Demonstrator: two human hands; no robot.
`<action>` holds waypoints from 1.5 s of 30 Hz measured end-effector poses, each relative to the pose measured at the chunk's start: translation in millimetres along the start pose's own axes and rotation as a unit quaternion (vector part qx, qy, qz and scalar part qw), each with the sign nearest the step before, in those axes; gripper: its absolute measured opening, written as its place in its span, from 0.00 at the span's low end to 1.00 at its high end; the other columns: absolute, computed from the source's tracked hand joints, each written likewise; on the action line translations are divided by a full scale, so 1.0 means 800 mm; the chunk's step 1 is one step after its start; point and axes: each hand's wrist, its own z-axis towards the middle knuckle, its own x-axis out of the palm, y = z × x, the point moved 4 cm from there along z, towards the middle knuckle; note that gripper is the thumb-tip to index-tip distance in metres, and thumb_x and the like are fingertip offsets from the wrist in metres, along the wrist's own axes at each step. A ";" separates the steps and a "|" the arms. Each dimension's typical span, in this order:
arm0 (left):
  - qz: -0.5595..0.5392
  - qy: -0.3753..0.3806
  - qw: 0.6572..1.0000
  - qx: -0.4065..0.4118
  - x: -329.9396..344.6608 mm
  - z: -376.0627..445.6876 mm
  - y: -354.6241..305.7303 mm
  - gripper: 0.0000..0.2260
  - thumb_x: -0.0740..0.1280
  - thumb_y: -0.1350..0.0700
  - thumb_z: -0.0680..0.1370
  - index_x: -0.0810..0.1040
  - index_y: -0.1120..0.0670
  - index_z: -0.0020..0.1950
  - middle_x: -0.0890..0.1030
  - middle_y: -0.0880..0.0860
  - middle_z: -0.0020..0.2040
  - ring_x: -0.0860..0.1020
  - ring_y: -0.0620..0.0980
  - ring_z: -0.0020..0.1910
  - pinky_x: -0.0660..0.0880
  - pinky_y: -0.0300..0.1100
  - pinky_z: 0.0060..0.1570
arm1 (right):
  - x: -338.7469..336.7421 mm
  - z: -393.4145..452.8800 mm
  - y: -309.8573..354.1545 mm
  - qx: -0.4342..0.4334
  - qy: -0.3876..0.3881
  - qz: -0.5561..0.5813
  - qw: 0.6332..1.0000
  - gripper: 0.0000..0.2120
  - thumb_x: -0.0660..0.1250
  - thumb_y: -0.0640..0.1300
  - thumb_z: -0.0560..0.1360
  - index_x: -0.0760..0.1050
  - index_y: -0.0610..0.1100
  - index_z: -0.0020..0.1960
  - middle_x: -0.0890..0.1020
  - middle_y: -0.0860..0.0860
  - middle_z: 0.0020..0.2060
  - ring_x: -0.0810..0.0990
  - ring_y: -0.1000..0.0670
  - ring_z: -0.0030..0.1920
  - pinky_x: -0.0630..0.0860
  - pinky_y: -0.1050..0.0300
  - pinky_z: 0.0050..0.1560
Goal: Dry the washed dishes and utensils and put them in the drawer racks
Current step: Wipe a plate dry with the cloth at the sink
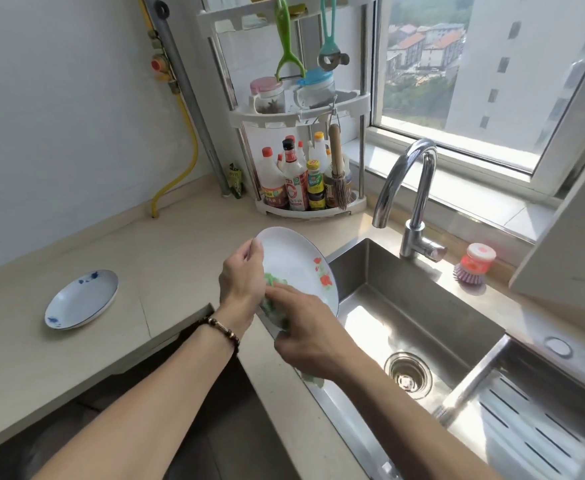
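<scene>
The left hand (241,275) pinched the flowered plate (298,268) at its 9 o'clock rim, tilted over the counter edge (270,368). The right hand (305,327) curled around a green cloth (273,306), rubbing near 6 o'clock. Pressing hard against a wet rim could probably slip the plate toward the sink (422,323).

Two plates: a flowered plate (294,261) held just left of the sink (419,306), a blue-marked plate (81,299) farther left. One faucet (410,195), one dish brush (474,265), two hanging peelers.
</scene>
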 end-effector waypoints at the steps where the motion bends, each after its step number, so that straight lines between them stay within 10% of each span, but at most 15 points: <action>1: -0.006 0.001 1.000 0.002 0.000 0.001 0.000 0.19 0.58 0.42 0.82 0.74 0.55 0.41 0.74 0.50 0.38 0.72 0.52 0.42 0.72 0.48 0.43 | 0.001 0.002 0.002 0.002 -0.003 0.023 1.000 0.34 0.62 0.29 0.66 0.72 0.54 0.67 0.77 0.56 0.60 0.75 0.46 0.55 0.76 0.47 0.57; 6: -0.009 0.020 1.000 -0.001 -0.022 0.012 -0.014 0.17 0.56 0.43 0.84 0.75 0.47 0.40 0.80 0.57 0.45 0.80 0.57 0.44 0.79 0.54 0.42 | -0.015 -0.022 -0.057 0.066 0.081 -0.140 0.985 0.42 0.58 0.25 0.72 0.57 0.53 0.80 0.60 0.55 0.80 0.57 0.49 0.79 0.46 0.55 0.77; 10: -0.015 -0.027 1.000 0.004 -0.017 0.007 -0.007 0.17 0.57 0.43 0.83 0.72 0.49 0.38 0.74 0.54 0.39 0.74 0.55 0.41 0.71 0.48 0.40 | -0.001 -0.012 -0.022 0.072 0.029 -0.046 0.996 0.39 0.60 0.26 0.71 0.62 0.52 0.78 0.71 0.52 0.72 0.67 0.49 0.71 0.56 0.53 0.76; 16: -0.057 0.005 0.996 -0.062 -0.018 0.001 0.000 0.15 0.57 0.45 0.85 0.77 0.44 0.41 0.82 0.55 0.49 0.82 0.59 0.50 0.80 0.60 0.51 | -0.012 -0.016 -0.066 0.063 0.033 -0.115 0.991 0.39 0.61 0.28 0.74 0.59 0.53 0.80 0.63 0.53 0.79 0.57 0.51 0.80 0.38 0.48 0.80; 33: -0.072 0.055 0.988 -0.126 -0.030 0.003 0.015 0.11 0.60 0.45 0.84 0.80 0.48 0.55 0.83 0.53 0.45 0.82 0.55 0.43 0.78 0.46 0.40 | 0.035 -0.028 -0.061 -0.061 0.002 -0.077 0.995 0.32 0.65 0.28 0.72 0.71 0.50 0.73 0.75 0.52 0.72 0.66 0.52 0.75 0.46 0.46 0.79; 39: -0.134 0.115 0.962 -0.208 -0.046 0.004 0.016 0.19 0.65 0.42 0.81 0.78 0.53 0.64 0.84 0.57 0.57 0.82 0.57 0.54 0.80 0.49 0.43 | 0.018 -0.026 -0.071 -0.098 -0.152 -0.180 0.967 0.20 0.77 0.30 0.67 0.79 0.43 0.56 0.86 0.47 0.46 0.84 0.43 0.45 0.84 0.45 0.48; 41: -0.169 0.126 0.963 -0.168 -0.035 -0.012 0.009 0.19 0.67 0.46 0.80 0.76 0.52 0.68 0.81 0.56 0.58 0.80 0.54 0.53 0.79 0.45 0.42 | 0.019 -0.017 -0.056 -0.065 -0.192 -0.203 0.958 0.14 0.72 0.31 0.67 0.77 0.42 0.50 0.83 0.48 0.36 0.80 0.43 0.34 0.80 0.49 0.29; 45: -0.218 0.040 0.971 -0.092 -0.003 -0.047 0.020 0.29 0.70 0.57 0.76 0.66 0.37 0.74 0.79 0.49 0.63 0.81 0.54 0.57 0.82 0.50 0.48 | 0.028 -0.003 -0.025 -0.014 -0.236 -0.169 0.957 0.15 0.72 0.31 0.65 0.75 0.43 0.48 0.83 0.48 0.35 0.80 0.43 0.34 0.76 0.52 0.28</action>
